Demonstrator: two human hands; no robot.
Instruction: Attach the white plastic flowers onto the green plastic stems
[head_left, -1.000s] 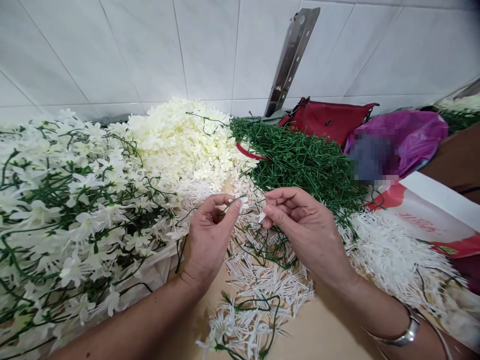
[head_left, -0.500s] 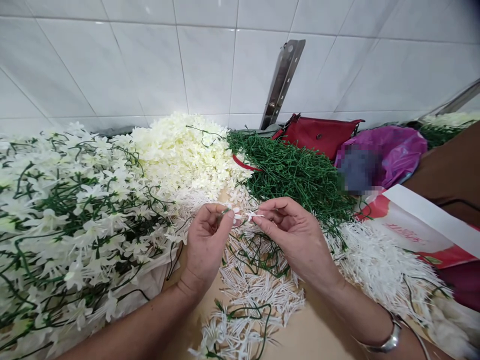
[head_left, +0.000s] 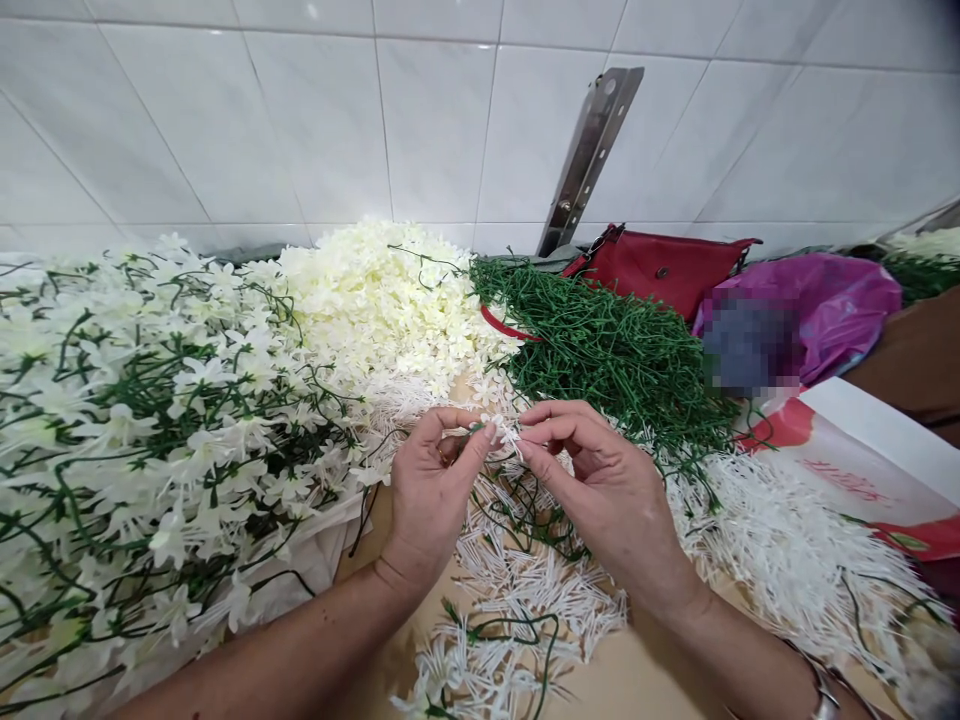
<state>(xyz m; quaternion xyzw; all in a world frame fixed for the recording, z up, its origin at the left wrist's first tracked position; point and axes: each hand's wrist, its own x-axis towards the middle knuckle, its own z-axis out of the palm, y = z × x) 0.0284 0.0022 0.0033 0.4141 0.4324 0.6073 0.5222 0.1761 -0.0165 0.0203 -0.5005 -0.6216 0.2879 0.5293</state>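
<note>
Flower (head_left: pixel 505 432), small and white, is held up between the two hands above a tan tabletop (head_left: pixel 637 660), near the middle of the view. Its long axis runs roughly sideways, from hand to hand: a short green stem (head_left: pixel 478 427) points toward the left hand (head_left: pixel 431 490), while the white parts face the right hand (head_left: pixel 611 490). The left thumb and forefinger pinch it at the green end; the right thumb and forefinger are closed on thin white parts at the opposite side, though the exact grip there is partly hidden. The petals look pale, narrow and matt, spread around a crowded centre too small to make out. To the right, white-and-red printed packaging (head_left: pixel 885 425) bears slanted reddish lettering (head_left: pixel 844 478) that cannot be read. Just below the hands lies a loose heap of white filaments (head_left: pixel 540 575).
</note>
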